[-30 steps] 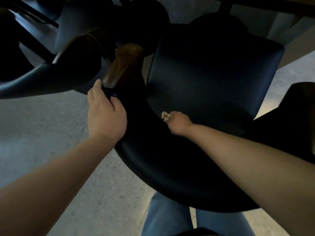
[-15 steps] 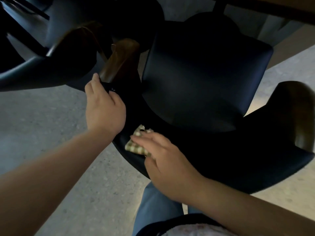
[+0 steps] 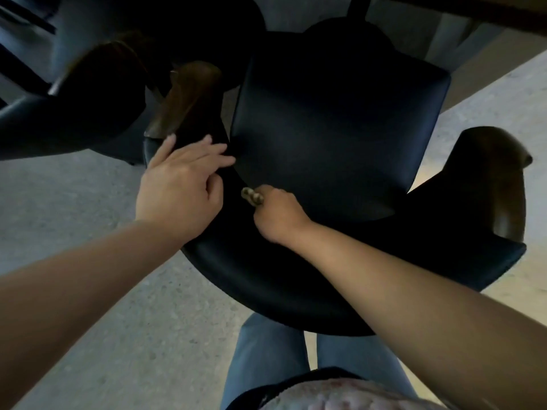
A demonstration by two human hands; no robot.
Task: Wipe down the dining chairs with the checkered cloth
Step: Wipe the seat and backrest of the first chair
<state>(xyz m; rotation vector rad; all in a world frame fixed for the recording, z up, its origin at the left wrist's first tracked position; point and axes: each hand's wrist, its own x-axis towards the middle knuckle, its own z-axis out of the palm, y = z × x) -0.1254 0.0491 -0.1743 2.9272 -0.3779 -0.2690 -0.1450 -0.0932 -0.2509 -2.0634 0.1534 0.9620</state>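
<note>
Grey floor [image 3: 88,220]; left hand [image 3: 182,179] flat on chair [image 3: 334,137], right hand [image 3: 279,216] fisting cloth [image 3: 251,196].

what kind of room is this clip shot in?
Most likely a dining area. A dark padded chair with wooden arm ends is pulled in under a table edge, a second similar chair stands beside it, and the floor is pale speckled stone or concrete.

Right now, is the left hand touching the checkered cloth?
Apart. The head view shows the left hand flat on the chair's curved backrest, with dark upholstery visible between it and the cloth bunched in the right hand.
</note>
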